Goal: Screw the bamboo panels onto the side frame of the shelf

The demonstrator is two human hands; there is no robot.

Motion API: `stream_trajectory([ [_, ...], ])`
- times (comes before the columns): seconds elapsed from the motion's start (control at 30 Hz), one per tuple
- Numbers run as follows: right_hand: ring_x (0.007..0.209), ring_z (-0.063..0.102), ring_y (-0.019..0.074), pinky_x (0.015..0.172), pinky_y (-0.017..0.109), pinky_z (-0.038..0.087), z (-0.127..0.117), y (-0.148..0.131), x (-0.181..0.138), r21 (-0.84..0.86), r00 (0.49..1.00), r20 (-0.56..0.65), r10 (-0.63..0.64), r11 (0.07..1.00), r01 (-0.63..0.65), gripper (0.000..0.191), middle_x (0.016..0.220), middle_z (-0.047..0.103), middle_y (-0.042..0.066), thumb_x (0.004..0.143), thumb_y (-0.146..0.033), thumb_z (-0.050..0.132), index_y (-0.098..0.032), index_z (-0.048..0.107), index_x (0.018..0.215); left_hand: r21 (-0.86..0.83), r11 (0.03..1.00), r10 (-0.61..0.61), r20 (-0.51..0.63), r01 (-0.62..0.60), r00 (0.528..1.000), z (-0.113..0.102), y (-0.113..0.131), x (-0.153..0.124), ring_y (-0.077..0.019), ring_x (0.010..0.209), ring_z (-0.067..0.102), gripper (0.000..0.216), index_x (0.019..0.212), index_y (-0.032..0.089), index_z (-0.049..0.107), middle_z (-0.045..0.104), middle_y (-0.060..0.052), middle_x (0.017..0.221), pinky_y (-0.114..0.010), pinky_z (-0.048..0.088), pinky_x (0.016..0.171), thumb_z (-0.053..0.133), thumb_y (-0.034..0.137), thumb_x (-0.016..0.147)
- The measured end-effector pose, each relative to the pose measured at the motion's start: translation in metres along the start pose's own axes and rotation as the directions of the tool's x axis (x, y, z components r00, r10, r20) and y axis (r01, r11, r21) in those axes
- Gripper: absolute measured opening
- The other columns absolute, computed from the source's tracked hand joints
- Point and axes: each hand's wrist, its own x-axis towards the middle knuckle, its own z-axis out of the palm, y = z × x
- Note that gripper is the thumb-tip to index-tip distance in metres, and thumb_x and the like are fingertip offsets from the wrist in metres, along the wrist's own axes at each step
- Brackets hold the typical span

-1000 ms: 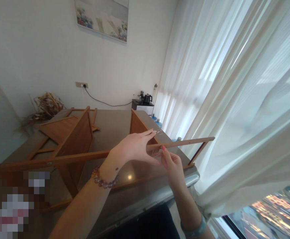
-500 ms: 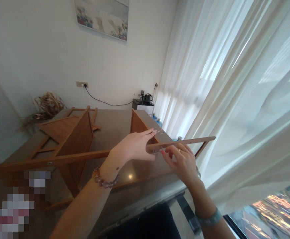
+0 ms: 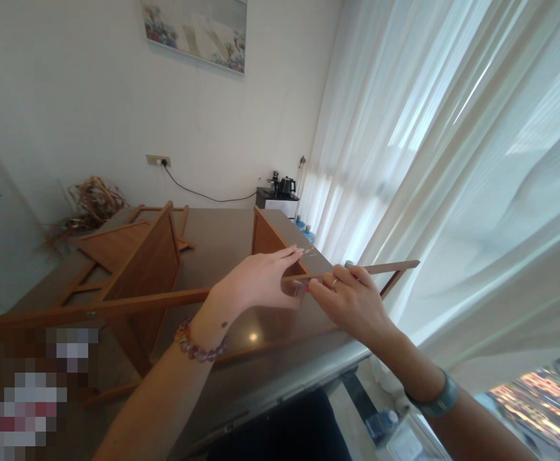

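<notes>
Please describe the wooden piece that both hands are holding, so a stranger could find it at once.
On the brown table beside the white curtain lie wooden furniture parts. The long thin rail runs across the front; the left hand and right hand grip it.

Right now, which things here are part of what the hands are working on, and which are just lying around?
In hand:
left hand and right hand, both on the long wooden rail
upright wooden panel just behind the hands

Lying about:
loose wooden frame pieces on the table
kettle
dried plant bundle
water bottle
</notes>
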Motion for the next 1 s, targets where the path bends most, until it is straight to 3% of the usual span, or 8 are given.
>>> stream_trajectory([
  [0.1,0.063,0.048,0.0123,0.065,0.029,0.03,0.012,-0.013,-0.003,0.367,0.936,0.01,0.353,0.869,-0.331,0.031,0.058,0.053,-0.003,0.094,-0.034,0.044,-0.021,0.049,0.067,0.017,1.0,-0.01,-0.004,0.01,1.0,0.0,0.001,-0.001,-0.0262,0.132,0.044,0.087,0.148,0.021,0.029,0.023,-0.001,0.155,-0.033,0.037,0.107,0.054,0.058,0.073],
  [0.17,0.052,0.045,0.0101,0.055,0.026,0.029,0.021,-0.023,-0.006,0.663,0.828,0.172,0.534,0.559,-0.498,0.034,0.053,0.048,-0.005,0.094,-0.043,0.041,-0.021,0.047,0.069,0.032,0.999,-0.006,0.007,0.006,1.0,0.0,0.001,0.0,-0.0265,0.131,0.044,0.089,0.148,0.022,0.028,0.023,0.0,0.155,-0.034,0.038,0.106,0.055,0.059,0.072],
  [0.27,0.039,0.035,0.0084,0.044,0.024,0.022,0.031,-0.029,-0.01,0.836,0.727,0.415,0.547,0.086,-0.542,0.036,0.043,0.039,-0.009,0.091,-0.055,0.042,-0.021,0.049,0.078,0.047,0.999,0.0,0.018,0.0,1.0,0.0,0.001,0.0,-0.0269,0.13,0.045,0.09,0.148,0.021,0.027,0.022,0.0,0.156,-0.036,0.038,0.106,0.053,0.063,0.073],
  [0.33,0.039,0.036,0.0083,0.043,0.024,0.023,0.033,-0.028,-0.011,0.844,0.72,0.459,0.52,-0.003,-0.536,0.04,0.043,0.041,-0.009,0.088,-0.059,0.045,-0.021,0.05,0.079,0.056,0.998,0.003,0.018,-0.004,1.0,-0.001,0.001,0.0,-0.0264,0.131,0.044,0.09,0.148,0.02,0.027,0.022,-0.001,0.155,-0.035,0.038,0.106,0.053,0.063,0.073],
  [0.5,0.053,0.051,0.0128,0.06,0.028,0.037,0.026,-0.014,-0.014,0.653,0.689,0.221,0.69,0.42,-0.63,0.045,0.058,0.059,-0.005,0.075,-0.062,0.062,-0.021,0.055,0.092,0.061,0.998,0.002,0.03,-0.004,1.0,-0.003,0.001,-0.001,-0.0268,0.13,0.045,0.089,0.148,0.021,0.027,0.02,0.0,0.156,-0.036,0.039,0.106,0.053,0.062,0.074],
  [0.63,0.078,0.059,0.0204,0.083,0.037,0.034,0.019,-0.007,-0.015,0.229,0.808,-0.195,0.555,0.827,-0.513,0.054,0.079,0.07,0.0,0.073,-0.062,0.065,-0.024,0.054,0.11,0.058,0.998,-0.004,0.024,0.002,1.0,-0.003,0.002,-0.001,-0.0281,0.13,0.045,0.089,0.148,0.022,0.027,0.02,0.0,0.156,-0.037,0.039,0.105,0.053,0.064,0.074],
  [0.8,0.075,0.056,0.0204,0.077,0.035,0.031,0.017,0.0,-0.016,-0.138,0.867,-0.318,0.383,0.886,-0.442,0.042,0.07,0.066,0.002,0.077,-0.062,0.06,-0.021,0.059,0.081,0.054,0.999,-0.001,0.023,-0.001,1.0,-0.003,0.001,-0.001,-0.0274,0.129,0.046,0.089,0.148,0.021,0.027,0.02,0.0,0.156,-0.036,0.039,0.106,0.054,0.061,0.073],
  [1.0,0.063,0.054,0.0146,0.065,0.03,0.029,0.028,-0.009,-0.023,0.106,0.896,-0.143,0.42,0.907,-0.408,0.043,0.053,0.058,-0.001,0.087,-0.052,0.055,-0.021,0.053,0.057,0.062,0.998,0.005,0.027,-0.006,1.0,-0.002,0.0,-0.001,-0.0275,0.128,0.047,0.09,0.148,0.021,0.026,0.019,0.0,0.156,-0.035,0.039,0.105,0.053,0.062,0.073],
])
